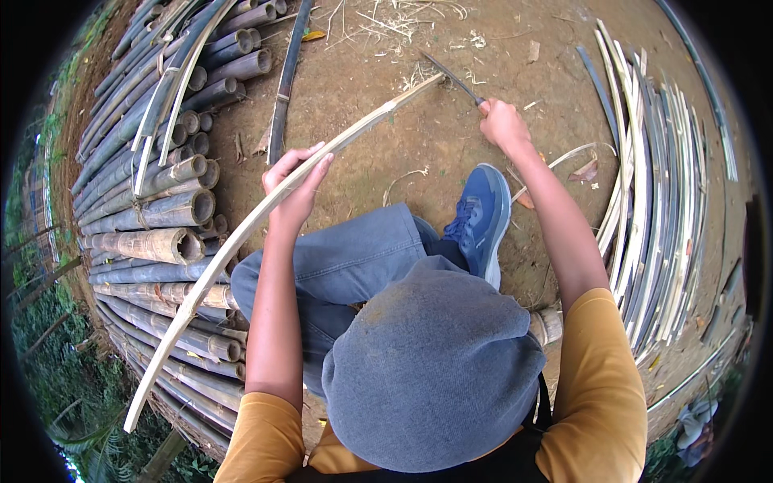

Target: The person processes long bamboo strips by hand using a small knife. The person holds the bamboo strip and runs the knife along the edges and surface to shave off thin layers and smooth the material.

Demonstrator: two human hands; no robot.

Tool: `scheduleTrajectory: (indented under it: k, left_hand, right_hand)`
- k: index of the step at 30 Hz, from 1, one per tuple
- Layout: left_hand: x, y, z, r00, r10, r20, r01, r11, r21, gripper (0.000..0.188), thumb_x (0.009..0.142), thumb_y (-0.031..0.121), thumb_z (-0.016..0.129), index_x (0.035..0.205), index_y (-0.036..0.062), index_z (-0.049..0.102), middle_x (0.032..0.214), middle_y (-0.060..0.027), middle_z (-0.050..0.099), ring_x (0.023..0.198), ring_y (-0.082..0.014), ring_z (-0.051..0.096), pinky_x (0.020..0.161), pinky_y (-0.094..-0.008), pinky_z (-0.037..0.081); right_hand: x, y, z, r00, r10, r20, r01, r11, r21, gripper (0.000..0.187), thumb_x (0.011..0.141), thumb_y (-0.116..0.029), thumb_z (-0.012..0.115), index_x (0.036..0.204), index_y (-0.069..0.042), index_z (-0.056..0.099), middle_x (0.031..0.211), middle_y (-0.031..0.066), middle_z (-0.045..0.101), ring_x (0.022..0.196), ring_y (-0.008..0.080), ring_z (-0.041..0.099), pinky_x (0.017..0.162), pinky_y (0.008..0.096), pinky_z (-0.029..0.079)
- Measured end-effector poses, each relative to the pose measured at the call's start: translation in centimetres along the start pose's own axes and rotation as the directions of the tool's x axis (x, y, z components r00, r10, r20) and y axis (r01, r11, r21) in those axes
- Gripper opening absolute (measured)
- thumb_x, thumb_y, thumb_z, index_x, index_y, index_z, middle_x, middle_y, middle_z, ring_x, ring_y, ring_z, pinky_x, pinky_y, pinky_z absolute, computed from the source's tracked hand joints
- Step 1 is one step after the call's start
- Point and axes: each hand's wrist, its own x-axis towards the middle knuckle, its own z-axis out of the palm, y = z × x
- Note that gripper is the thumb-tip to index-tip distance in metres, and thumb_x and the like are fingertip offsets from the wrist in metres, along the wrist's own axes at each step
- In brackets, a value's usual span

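A long pale bamboo strip point(211, 275) slants across in front of me, from the lower left up to the upper middle. My left hand point(295, 183) is closed around it, partway along its upper half. My right hand point(505, 125) grips the handle of a knife point(452, 77) with a dark, narrow blade. The blade points up and to the left, and the strip's far end lies beside it; whether the two touch I cannot tell. Thin curled shavings point(419, 76) lie on the ground by that end.
Stacked bamboo poles point(153, 206) fill the left side, with split strips point(165, 97) on top. A bundle of split bamboo strips point(654, 209) lies at the right. A single dark strip point(286, 88) rests on the bare soil point(362, 173). My blue shoe point(481, 217) stands between my arms.
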Motion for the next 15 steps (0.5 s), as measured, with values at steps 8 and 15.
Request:
scheduleTrajectory:
  k: [8, 15]
  left_hand:
    - [0.3, 0.4, -0.6, 1.000, -0.022, 0.012, 0.021, 0.999, 0.048, 0.014, 0.088, 0.004, 0.078, 0.097, -0.0040, 0.072, 0.103, -0.0141, 0.076, 0.088, -0.0099, 0.069, 0.077, -0.0250, 0.056]
    - [0.2, -0.3, -0.6, 0.998, -0.061, -0.028, 0.061, 0.998, -0.018, 0.018, 0.088, 0.008, 0.079, 0.099, -0.0049, 0.072, 0.101, -0.0147, 0.076, 0.088, -0.0115, 0.070, 0.079, -0.0258, 0.056]
  right_hand:
    - [-1.5, -0.8, -0.3, 0.992, -0.067, 0.107, 0.070, 0.997, -0.019, 0.024, 0.098, -0.026, 0.054, 0.114, -0.010, 0.064, 0.111, 0.0224, 0.070, 0.108, 0.0423, 0.066, 0.091, 0.0527, 0.053]
    - [-0.8, -1.5, 0.3, 0.995, -0.047, 0.084, 0.050, 0.998, -0.028, 0.024, 0.098, -0.027, 0.055, 0.112, -0.010, 0.064, 0.111, 0.0206, 0.070, 0.109, 0.0411, 0.066, 0.091, 0.0522, 0.053]
